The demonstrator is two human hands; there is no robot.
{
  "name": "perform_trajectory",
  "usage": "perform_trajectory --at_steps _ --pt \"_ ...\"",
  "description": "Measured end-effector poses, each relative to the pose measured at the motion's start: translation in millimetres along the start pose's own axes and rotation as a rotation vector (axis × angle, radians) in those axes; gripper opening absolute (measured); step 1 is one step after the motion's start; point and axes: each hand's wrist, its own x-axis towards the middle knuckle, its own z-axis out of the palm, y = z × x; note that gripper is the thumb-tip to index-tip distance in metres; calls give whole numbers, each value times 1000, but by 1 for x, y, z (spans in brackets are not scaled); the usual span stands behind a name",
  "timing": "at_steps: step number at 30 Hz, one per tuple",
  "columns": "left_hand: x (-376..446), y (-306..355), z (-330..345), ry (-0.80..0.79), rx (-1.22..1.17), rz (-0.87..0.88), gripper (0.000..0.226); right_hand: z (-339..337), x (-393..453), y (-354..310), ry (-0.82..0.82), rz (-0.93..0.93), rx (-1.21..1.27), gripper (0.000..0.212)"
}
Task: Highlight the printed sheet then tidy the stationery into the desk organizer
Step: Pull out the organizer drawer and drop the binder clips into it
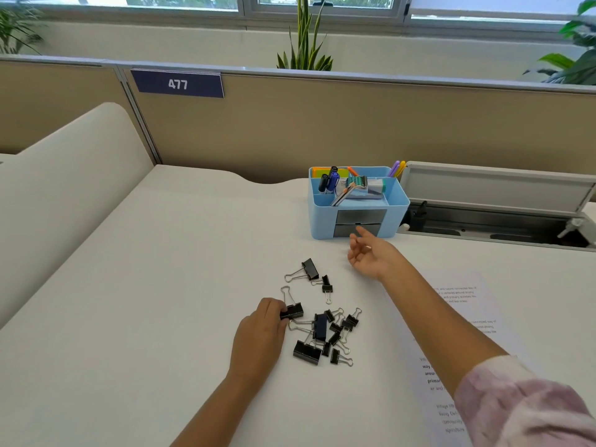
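Closest to the camera, the printed sheet (464,321) lies flat on the white desk (161,285) at the right, with the right forearm in a pink sleeve (522,404) crossing over it. Left of that, the left hand (261,333) rests on the desk with its fingertips pinching a black binder clip (292,311), wire handle sticking up and away. Right beside it there's a messy pile of binder clips (329,337), big and small all jumbled together, plus two more clips (314,274) a bit further out.

Beyond the pile, the right hand (371,254) hangs loosely open, holding nothing, fingers just in front of the blue desk organizer (322,217) and its grey drawers (361,222). Pens, sticky notes and an eraser already sit in the top compartments. Behind it runs a tan partition with a "477" sign (178,83).
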Motion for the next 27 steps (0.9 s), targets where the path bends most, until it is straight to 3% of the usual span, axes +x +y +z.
perform_trajectory --at_steps 7,17,27 --pt "0 -1 1 2 -4 1 34 9 6 1 -1 38 212 51" --pt "0 -1 0 9 -8 4 36 6 3 -2 -143 19 255 38" --pt "1 -2 2 9 -8 2 35 2 -14 12 -123 57 299 20"
